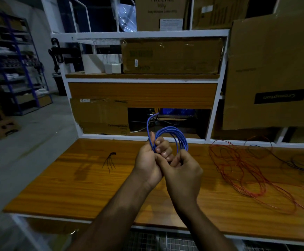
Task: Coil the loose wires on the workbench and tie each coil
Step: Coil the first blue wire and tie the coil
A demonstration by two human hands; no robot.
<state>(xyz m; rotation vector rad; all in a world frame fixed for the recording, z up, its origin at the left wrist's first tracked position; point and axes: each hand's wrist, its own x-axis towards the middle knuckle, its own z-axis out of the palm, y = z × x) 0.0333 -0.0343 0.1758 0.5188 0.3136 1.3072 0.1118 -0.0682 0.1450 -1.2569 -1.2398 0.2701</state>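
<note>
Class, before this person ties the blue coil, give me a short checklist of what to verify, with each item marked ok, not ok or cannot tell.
1. Blue wire coil gathered into loops: ok.
2. Left hand grips the coil's bundled side: ok.
3. Right hand holds a tie ready: cannot tell, its fingers are curled beside the left hand and hide what they hold.
4. Free wire end tucked in: not ok, it sticks up above the coil.
5. Black ties available on the workbench: ok.
6. Red wire coiled: not ok, it lies loose.

A wooden workbench (86, 187) carries loose red wire (241, 171), dark wire (296, 160) and black ties (110, 160).
</note>
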